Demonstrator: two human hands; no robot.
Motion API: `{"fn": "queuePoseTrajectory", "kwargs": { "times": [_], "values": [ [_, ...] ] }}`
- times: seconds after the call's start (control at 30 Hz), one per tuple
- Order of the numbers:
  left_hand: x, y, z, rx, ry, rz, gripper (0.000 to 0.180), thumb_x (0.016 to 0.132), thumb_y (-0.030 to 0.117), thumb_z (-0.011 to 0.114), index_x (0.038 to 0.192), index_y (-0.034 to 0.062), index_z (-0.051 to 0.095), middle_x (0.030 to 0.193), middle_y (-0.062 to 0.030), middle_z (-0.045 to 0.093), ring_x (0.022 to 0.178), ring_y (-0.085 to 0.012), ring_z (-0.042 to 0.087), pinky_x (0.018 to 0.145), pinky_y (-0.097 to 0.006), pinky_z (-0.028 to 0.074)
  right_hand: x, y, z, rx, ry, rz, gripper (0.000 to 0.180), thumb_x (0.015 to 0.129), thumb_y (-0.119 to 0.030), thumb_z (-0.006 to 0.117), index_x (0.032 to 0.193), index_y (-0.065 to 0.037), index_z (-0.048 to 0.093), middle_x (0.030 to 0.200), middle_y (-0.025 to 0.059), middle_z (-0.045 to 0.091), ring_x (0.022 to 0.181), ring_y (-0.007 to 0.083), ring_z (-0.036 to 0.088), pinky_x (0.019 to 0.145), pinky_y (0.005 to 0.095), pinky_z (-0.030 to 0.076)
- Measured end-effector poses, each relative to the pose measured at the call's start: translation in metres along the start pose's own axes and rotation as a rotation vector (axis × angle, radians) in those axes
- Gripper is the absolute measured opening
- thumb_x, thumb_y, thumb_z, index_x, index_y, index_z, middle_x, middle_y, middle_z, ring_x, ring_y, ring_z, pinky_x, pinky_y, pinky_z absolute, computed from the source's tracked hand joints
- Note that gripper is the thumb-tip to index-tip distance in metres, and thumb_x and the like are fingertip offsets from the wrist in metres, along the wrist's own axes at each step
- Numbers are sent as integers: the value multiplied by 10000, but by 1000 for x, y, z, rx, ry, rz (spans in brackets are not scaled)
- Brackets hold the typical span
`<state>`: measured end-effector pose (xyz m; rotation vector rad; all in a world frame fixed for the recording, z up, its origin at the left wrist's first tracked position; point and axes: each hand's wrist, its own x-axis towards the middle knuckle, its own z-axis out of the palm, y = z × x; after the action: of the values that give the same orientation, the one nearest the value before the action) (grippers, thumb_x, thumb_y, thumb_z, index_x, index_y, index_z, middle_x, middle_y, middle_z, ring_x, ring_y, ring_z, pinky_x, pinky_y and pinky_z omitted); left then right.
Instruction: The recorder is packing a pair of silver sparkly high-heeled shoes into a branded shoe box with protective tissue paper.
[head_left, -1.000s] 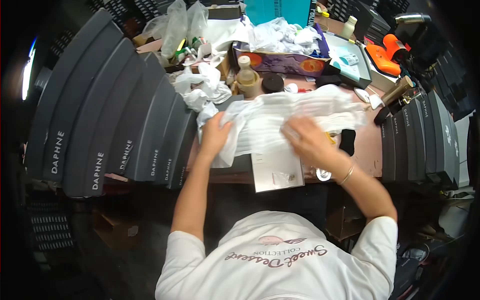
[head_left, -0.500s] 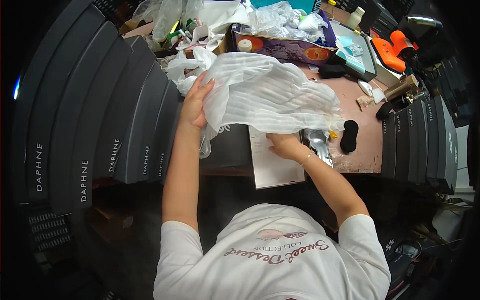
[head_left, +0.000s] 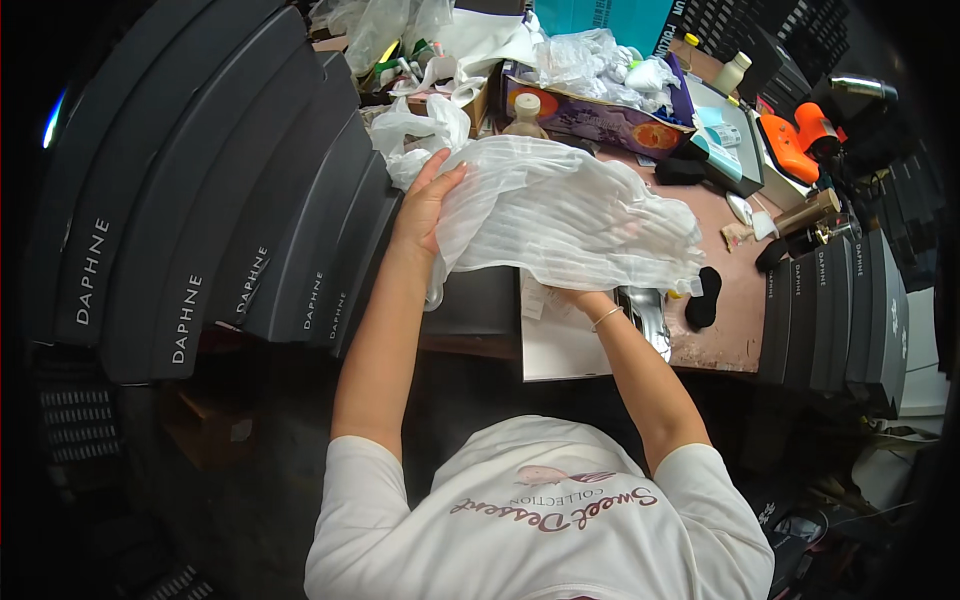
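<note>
My left hand is closed on the left edge of a thin, creased, translucent white sheet. Whether it is paper or plastic film I cannot tell. The sheet spreads across the table in front of me. My right hand reaches under its near edge, so the fingers are hidden. Below that hand lies a white shallow box part with a slip of paper in it. Beside it, partly covered, is a shiny silver thing. A dark box surface shows to the left.
Dark shoe boxes stand in rows at left and right. Behind are a purple carton full of crumpled plastic, a bottle and an orange tool. A black pad lies on the pink tabletop.
The view has shifted, with the scene sitting lower and farther right. My right hand has gone farther under the sheet, which now covers its fingers. The left hand keeps its hold.
</note>
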<state>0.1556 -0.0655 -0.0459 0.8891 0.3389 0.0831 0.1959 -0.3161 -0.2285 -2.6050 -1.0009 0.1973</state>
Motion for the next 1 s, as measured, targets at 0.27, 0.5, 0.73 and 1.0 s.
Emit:
{"fn": "queuePoseTrajectory", "kwargs": {
  "times": [0.27,0.5,0.73,1.0],
  "values": [
    [-3,-7,5,19,4,-20,696,833,76,670,1426,44,306,1206,-135,557,1046,-213,578,910,-325,471,27,-30,-31,231,-51,172,354,906,-295,531,1215,-125,567,1268,137,533,1192,303,474,1006,383,379],
    [-32,-12,-7,561,8,372,644,802,-30,605,1401,67,387,1141,-110,587,986,-166,587,871,-291,474,-79,-62,-140,557,-294,-50,253,875,-212,579,1067,-50,614,1038,142,634,932,275,582,846,364,457],
    [-67,7,-9,930,-142,292,392,848,-11,546,1236,39,576,1109,-82,634,1014,-172,592,905,-271,442,-159,-67,-298,1278,-316,-830,346,828,-265,683,890,65,602,739,139,615,588,224,593,507,314,451],
    [-86,23,-13,1256,-293,384,391,849,32,605,1238,45,576,1165,-160,633,1078,-234,608,891,-326,486,-90,-83,-274,921,111,-23,94,897,-131,548,935,-48,571,688,-24,513,597,29,477,497,219,386]
  ]
}}
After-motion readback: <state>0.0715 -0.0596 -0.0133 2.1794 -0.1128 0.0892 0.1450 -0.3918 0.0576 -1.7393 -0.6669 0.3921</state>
